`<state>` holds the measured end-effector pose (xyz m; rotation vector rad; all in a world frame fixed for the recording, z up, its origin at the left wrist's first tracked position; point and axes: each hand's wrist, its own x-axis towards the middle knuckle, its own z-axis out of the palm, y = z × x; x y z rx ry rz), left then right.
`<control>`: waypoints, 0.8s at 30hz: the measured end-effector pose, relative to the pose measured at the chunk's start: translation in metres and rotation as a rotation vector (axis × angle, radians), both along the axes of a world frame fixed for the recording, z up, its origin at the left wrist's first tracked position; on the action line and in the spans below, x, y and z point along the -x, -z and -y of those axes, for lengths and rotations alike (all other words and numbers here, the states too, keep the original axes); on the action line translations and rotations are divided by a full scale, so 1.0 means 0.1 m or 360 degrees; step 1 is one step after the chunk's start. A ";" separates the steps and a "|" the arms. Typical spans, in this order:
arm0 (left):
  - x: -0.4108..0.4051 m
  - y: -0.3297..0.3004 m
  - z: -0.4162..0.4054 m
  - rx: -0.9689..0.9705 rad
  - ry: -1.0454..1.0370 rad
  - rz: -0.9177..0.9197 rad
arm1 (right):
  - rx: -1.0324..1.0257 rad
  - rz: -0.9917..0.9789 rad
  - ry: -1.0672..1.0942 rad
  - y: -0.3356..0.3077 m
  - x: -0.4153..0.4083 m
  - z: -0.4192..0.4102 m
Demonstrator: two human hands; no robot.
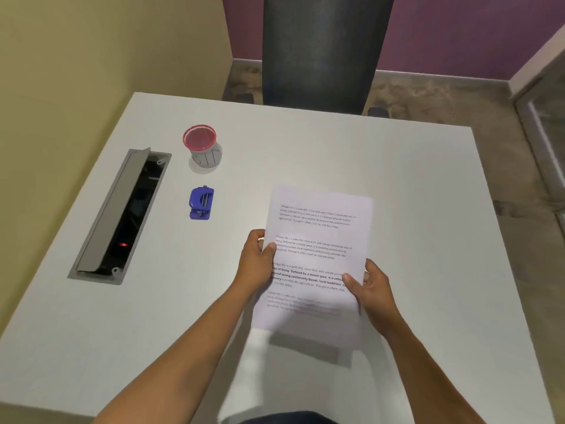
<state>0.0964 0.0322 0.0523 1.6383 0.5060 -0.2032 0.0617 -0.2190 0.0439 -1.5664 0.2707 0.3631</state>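
Note:
A white printed sheet of paper (318, 237) is held above the white table (412, 185), casting a shadow below it. My left hand (255, 261) grips its left edge, thumb on the printed side. My right hand (371, 286) pinches the lower right edge, thumb on top. A small blue stapler (201, 203) lies on the table to the left of the paper. Behind the stapler stands a red mesh cup (201, 146), seen from above.
An open grey cable hatch (119, 215) is sunk into the table at the left, with a red light inside. A dark chair back (324, 50) stands at the table's far edge. Another white sheet (305, 377) lies at the near edge below the held paper.

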 end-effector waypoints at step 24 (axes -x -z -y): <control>-1.26 0.65 -1.69 -0.0746 -0.0609 -0.0446 | -0.0057 -0.0273 0.0216 0.41 -0.44 -0.14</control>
